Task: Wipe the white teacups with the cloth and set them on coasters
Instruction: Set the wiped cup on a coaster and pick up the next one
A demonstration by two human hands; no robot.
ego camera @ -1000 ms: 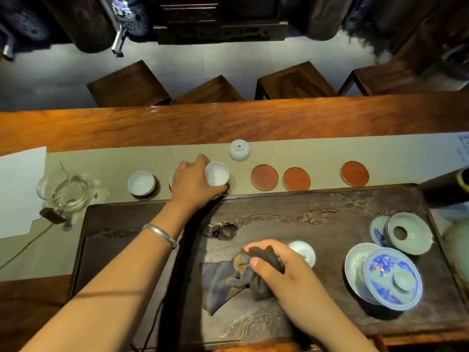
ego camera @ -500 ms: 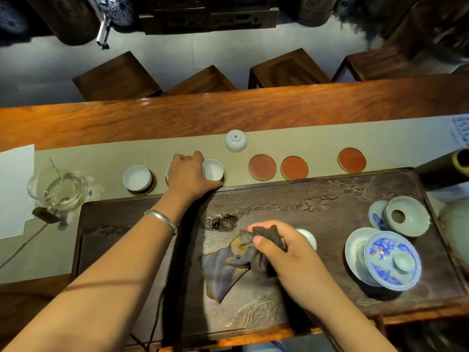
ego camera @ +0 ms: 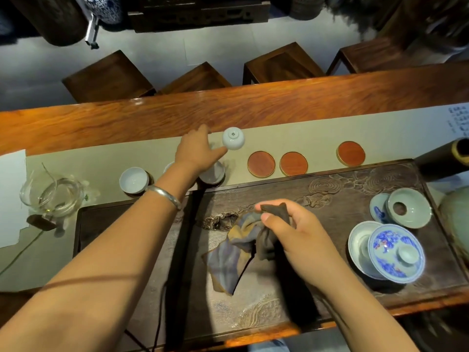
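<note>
My left hand (ego camera: 196,151) stretches over the beige runner, fingers spread, its thumb tip at the side of an upturned white teacup (ego camera: 233,138); it holds nothing. Three white teacups stand upright on coasters behind the tray: one at the left (ego camera: 134,180), one mostly hidden under my wrist (ego camera: 168,167), one just right of the wrist (ego camera: 213,174). Three bare red coasters (ego camera: 261,164) (ego camera: 293,164) (ego camera: 351,153) lie to the right. My right hand (ego camera: 291,232) grips the dark cloth (ego camera: 241,250) above the carved wooden tea tray (ego camera: 355,184).
A blue-and-white lidded bowl (ego camera: 396,252) and a celadon lid (ego camera: 408,208) on a small dish sit at the tray's right. A glass pitcher (ego camera: 52,196) stands at the left by white paper (ego camera: 10,196). Wooden stools line the table's far side.
My left hand let go of the teacup it had set on a coaster and moved up and right to the upturned cup. My right hand lifted slightly with the cloth.
</note>
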